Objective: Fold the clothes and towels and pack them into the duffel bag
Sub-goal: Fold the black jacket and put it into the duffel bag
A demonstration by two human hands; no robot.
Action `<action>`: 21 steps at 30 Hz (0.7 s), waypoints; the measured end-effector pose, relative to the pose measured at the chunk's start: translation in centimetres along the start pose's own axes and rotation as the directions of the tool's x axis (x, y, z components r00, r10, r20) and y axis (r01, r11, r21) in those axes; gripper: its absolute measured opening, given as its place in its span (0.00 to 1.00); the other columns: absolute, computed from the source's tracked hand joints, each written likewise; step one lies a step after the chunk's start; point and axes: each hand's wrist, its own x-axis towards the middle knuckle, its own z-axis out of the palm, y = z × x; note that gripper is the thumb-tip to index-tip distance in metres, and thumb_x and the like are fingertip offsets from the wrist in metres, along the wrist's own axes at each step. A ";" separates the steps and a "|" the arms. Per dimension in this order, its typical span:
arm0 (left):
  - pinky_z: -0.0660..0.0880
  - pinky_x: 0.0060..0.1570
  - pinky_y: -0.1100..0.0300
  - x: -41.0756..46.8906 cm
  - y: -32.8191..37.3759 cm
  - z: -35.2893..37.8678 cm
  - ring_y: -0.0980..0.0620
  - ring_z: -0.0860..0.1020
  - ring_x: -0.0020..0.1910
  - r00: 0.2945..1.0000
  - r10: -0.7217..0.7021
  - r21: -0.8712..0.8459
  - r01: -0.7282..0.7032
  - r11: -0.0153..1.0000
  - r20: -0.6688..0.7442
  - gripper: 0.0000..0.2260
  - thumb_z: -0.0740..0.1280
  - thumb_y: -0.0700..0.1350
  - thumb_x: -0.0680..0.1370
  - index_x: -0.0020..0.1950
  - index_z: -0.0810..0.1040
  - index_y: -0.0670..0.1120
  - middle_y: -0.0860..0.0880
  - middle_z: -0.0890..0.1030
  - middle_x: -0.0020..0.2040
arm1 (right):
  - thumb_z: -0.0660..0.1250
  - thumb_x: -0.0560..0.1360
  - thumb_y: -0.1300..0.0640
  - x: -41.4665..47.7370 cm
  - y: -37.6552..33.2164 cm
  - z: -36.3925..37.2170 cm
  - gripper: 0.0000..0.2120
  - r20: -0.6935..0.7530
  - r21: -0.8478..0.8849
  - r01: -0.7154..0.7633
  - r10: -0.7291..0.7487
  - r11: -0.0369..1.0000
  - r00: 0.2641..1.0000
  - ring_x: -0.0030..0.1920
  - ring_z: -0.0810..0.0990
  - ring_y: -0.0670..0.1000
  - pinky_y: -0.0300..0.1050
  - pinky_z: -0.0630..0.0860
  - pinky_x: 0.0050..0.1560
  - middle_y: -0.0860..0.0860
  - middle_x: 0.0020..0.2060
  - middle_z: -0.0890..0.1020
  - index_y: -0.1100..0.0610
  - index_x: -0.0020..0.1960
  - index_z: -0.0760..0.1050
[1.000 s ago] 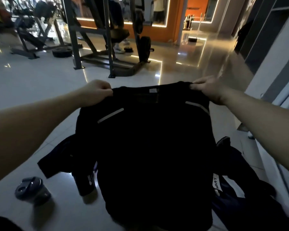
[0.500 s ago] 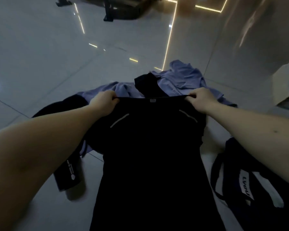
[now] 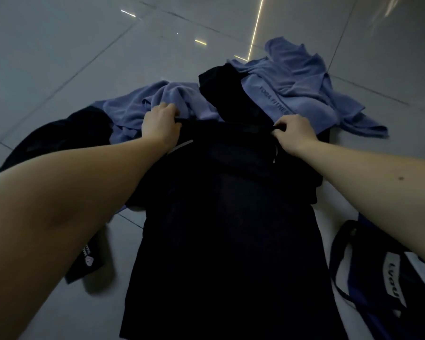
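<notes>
A black shirt (image 3: 226, 229) with thin pale shoulder stripes lies stretched out on the tiled floor in front of me. My left hand (image 3: 161, 123) holds its left shoulder and my right hand (image 3: 293, 132) pinches its right shoulder at the collar line. Beyond the shirt lie blue towels (image 3: 297, 94), one printed with dark lettering, and another black garment (image 3: 221, 92) between them. The dark duffel bag (image 3: 388, 273) with a white label and blue straps sits at the lower right.
More dark clothing (image 3: 59, 136) is heaped at the left, partly behind my left forearm, and a black piece with a small logo (image 3: 87, 261) lies under it. Glossy grey floor tiles (image 3: 71, 45) stretch away at the top.
The shirt has come down from being held up in the air to lying on the floor. My view has tipped down from the gym room to the pile of clothes.
</notes>
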 end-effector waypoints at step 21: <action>0.70 0.40 0.54 -25.3 4.0 4.5 0.49 0.76 0.43 0.869 0.146 -0.067 -0.130 0.989 0.474 0.06 0.65 0.50 0.80 0.51 0.69 0.51 0.52 0.76 0.49 | 0.71 0.77 0.52 -26.8 7.4 4.9 0.20 0.397 -0.038 -0.200 0.198 0.979 0.896 0.56 0.78 0.52 0.45 0.75 0.55 0.54 0.60 0.76 0.56 0.66 0.73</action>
